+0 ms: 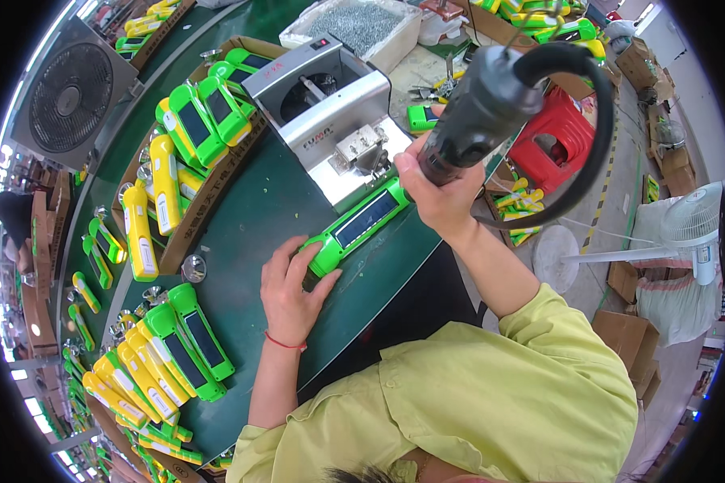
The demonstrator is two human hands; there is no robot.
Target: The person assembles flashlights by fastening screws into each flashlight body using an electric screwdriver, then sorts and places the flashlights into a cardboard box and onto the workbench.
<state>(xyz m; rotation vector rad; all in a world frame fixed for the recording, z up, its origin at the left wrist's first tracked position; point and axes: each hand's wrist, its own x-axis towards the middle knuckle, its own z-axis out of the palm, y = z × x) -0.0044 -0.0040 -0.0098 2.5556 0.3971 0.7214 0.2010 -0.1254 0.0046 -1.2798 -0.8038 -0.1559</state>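
My left hand [290, 291] has its thumb and fingers closed around the near end of a green flashlight body [366, 220] with a dark solar panel on its upper face. The flashlight lies slantwise on the green table, its far end close to a silver screw feeder [324, 121]. My right hand [445, 193] is wrapped around a black power screwdriver [485, 109] with a thick cable looping off to the right. The screwdriver stands tilted over the far end of the flashlight. Its tip is hidden behind my right hand, so contact cannot be made out.
A cardboard tray of green and yellow flashlights [169, 165] sits left of the feeder, with another row of flashlights [157, 354] nearer me. Behind stands a white foam box of screws [354, 28]. A red stool [552, 141] and white fan [691, 225] are to the right.
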